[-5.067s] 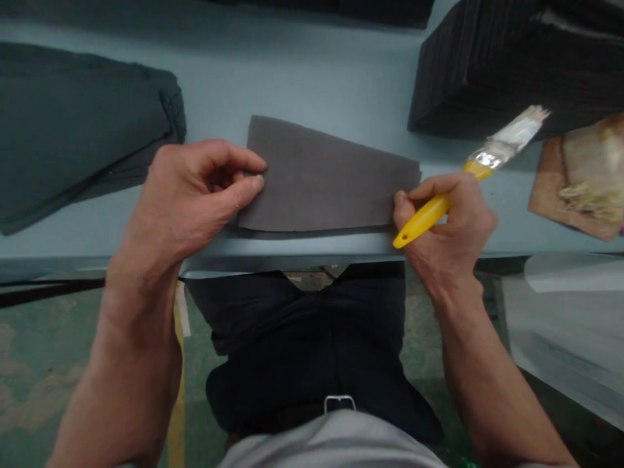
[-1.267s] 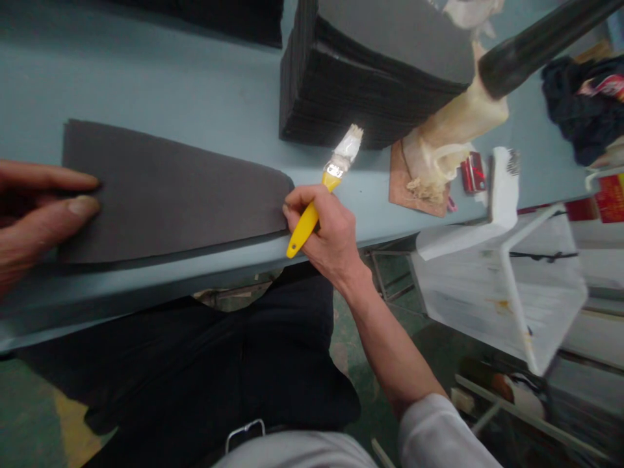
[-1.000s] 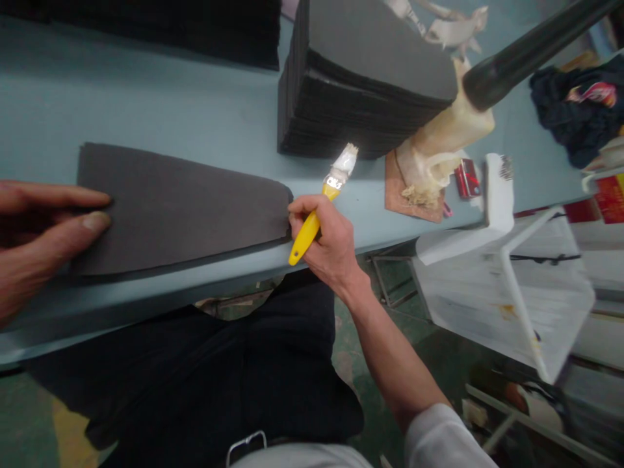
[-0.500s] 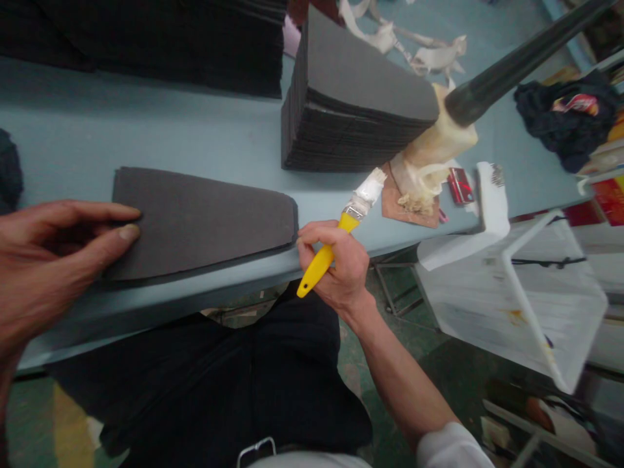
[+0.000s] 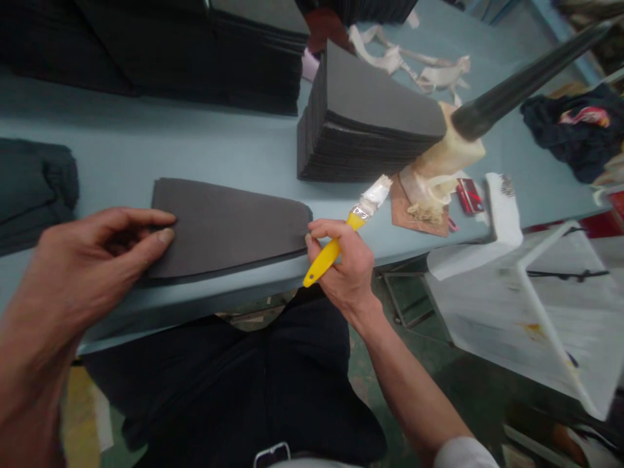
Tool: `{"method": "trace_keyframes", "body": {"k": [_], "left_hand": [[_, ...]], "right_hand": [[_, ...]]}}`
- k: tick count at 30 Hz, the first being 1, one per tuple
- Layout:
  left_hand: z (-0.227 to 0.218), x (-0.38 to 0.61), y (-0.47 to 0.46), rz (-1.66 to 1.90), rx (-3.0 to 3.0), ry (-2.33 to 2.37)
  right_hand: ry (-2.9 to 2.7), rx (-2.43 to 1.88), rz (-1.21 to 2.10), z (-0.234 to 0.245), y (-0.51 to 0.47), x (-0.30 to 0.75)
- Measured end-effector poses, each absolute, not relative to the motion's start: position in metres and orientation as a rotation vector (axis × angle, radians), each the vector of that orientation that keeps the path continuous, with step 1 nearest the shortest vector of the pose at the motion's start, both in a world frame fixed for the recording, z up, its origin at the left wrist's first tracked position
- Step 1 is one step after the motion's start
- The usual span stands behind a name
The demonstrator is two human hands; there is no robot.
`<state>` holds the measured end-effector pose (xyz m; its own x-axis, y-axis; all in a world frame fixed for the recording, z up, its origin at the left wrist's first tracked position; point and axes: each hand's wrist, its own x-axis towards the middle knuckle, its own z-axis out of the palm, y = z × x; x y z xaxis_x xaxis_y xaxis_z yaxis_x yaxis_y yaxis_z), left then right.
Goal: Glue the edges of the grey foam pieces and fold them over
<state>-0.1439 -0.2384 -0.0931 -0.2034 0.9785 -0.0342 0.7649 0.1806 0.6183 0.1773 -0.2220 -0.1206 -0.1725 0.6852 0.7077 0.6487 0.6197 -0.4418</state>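
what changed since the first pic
Mostly the view: it has swung right, so the dark foam sheet sits further left in frame and the stack of foam sheets shows fully. The left hand remains at the sheet's wide end; the right hand still holds the yellow-handled brush at its narrow end.

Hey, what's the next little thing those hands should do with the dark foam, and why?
Probably dab the yellow-handled brush onto the dark grey foam sheet. The right hand holds the brush beside the sheet's rounded end, the bristles look coated white, and the left hand touches the sheet's other end on the pale blue table.
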Motion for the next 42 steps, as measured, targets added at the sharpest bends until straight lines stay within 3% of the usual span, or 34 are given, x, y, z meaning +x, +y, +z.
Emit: {"method": "trace_keyframes", "body": {"k": [10, 32, 42], "left_hand": [[-0.08, -0.135, -0.237, 0.765, 1.522, 1.88], [-0.085, -0.137, -0.242, 0.816, 1.546, 1.788], [-0.086, -0.139, -0.241, 0.708, 2.061, 1.81]], "right_hand": [[-1.949, -1.091, 0.096, -0.109, -0.21, 0.145], [-2.041, -1.114, 0.022, -0.133, -0.2, 0.15], [-2.058, -1.136, 0.039, -0.131, -0.201, 0.153]]}}
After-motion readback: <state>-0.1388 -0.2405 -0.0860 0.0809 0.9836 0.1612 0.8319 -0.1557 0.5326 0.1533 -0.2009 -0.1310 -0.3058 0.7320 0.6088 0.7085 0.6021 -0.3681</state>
